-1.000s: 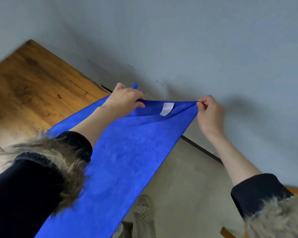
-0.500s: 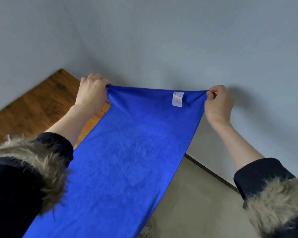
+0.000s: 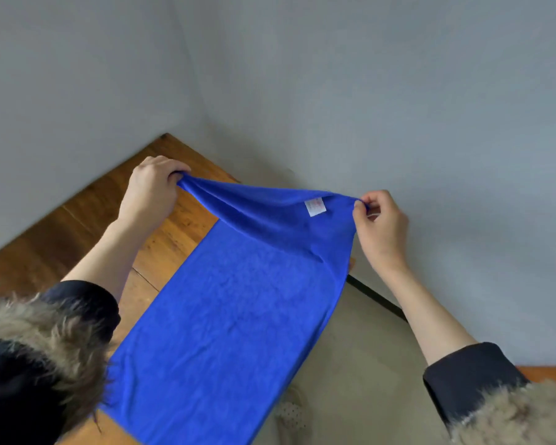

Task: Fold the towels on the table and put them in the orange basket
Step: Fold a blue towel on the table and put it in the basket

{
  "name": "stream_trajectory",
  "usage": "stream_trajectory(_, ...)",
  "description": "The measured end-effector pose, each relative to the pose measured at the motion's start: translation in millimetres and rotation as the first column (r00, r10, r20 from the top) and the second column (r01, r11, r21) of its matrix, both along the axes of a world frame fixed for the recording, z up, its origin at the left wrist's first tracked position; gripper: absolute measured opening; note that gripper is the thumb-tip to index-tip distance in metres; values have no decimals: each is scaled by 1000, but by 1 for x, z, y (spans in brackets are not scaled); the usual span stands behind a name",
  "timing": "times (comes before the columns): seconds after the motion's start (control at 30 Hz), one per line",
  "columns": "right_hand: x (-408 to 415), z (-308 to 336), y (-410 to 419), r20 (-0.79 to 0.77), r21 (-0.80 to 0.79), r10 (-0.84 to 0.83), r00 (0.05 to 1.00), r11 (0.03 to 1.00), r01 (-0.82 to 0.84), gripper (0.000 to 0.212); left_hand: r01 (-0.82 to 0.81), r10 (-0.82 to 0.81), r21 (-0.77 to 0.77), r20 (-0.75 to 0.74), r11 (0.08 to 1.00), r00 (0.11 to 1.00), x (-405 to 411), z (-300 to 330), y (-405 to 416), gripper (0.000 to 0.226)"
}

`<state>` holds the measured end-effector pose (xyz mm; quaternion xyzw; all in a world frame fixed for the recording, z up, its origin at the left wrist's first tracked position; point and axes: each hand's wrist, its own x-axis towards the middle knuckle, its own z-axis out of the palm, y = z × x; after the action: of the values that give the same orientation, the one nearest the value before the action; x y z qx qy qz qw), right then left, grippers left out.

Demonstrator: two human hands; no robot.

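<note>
While both hands pinch its far corners, blue towel (image 3: 238,309) stretches long, white tag (image 3: 315,207) showing.

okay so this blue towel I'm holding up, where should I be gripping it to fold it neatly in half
Probably keep to the two far corners, pinched from above. The left hand grips one corner and the right hand pinches the other, beside the white label. The blue towel trails back over the wooden table, so that short edge can be carried toward you.
</note>
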<state>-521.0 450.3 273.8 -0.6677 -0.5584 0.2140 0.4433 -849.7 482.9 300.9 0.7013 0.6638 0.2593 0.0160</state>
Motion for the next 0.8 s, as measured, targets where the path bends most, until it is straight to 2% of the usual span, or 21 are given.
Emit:
stream_trajectory(0.27, -61, 7, -136, -17, 26, -4, 1000, 1000, 5, 15, 151, -153, 67, 34, 986, 988, -59, 17, -122, 27)
stream_trajectory(0.4, -90, 4, -213, 7, 69, -45, 999, 997, 45, 7, 218, -222, 79, 49, 973, 974, -89, 10, -188, 24)
stream_trajectory(0.5, -114, -13, -269, 129, 139, -44, 991, 990, 26, 7, 274, -274, 57, -1, 960, 962, -112, -12, -236, 19)
stream_trajectory(0.57, -132, -30, -303, 215, 152, 14, 976, 987, -48, 9, 328, -327, -5, -57, 945, 943, -127, -36, -263, 17)
stream_trajectory(0.67, -148, -65, -342, 268, 8, 114, 957, 993, -121, 1, 323, -341, -162, -103, 932, 934, -143, -78, -293, 20)
stream_trajectory(0.8, -155, -112, -377, 348, -206, 169, 922, 973, -100, 12, 238, -300, -314, -167, 919, 939, -159, -125, -316, 19)
